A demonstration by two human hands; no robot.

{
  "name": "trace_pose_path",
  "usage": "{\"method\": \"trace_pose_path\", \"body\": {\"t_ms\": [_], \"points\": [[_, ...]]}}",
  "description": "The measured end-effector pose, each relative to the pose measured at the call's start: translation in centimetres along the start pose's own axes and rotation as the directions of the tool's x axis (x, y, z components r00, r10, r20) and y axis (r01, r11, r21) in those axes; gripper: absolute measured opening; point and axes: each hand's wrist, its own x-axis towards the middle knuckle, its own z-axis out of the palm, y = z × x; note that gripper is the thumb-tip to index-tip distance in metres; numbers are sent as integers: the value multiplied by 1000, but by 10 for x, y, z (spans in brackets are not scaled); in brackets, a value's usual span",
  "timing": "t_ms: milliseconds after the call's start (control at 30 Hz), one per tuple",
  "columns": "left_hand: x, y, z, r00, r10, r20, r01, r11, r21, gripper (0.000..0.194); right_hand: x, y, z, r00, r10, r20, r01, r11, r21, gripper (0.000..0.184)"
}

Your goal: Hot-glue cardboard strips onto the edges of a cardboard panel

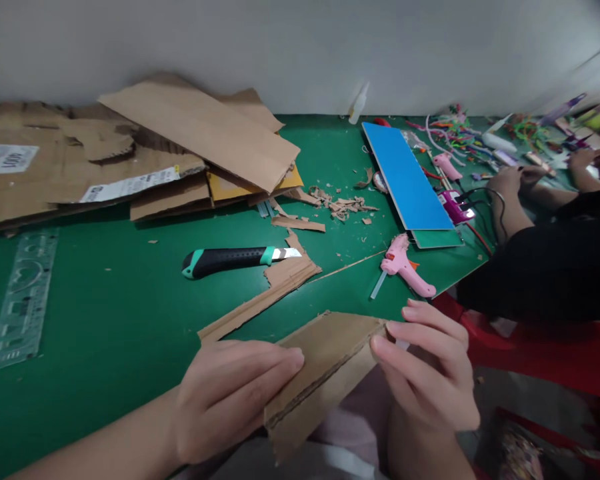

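Note:
A folded or joined piece of cardboard [330, 353] is held between my two hands at the table's near edge, one panel facing up and another slanting down. My left hand [235, 393] grips its left side, thumb on the upper panel. At the right corner, my right hand [430, 367] pinches the edge between thumb and fingers. Beyond the cardboard lies a black and green utility knife [230, 261], blade out, its tip over a torn cardboard scrap [290, 270]. A pink glue gun [407, 267] with a glue stick rests to the right.
Cardboard sheets [205, 133] are piled at the back left, near a clear ruler stencil [23, 293]. Shreds [345, 205] litter the middle. A blue board [407, 177] and a small bottle [359, 105] are farther back. Other people's hands [510, 193] work at the right among craft materials.

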Motion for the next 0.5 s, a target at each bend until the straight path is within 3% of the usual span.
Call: {"method": "trace_pose_path", "body": {"t_ms": [267, 500], "points": [[4, -2, -1, 996, 82, -17, -83, 996, -29, 29, -2, -1, 0, 999, -15, 38, 14, 1000, 28, 19], [-4, -2, 4, 998, 56, -24, -58, 996, -74, 26, 8, -2, -4, 995, -35, 90, 33, 999, 23, 17]]}}
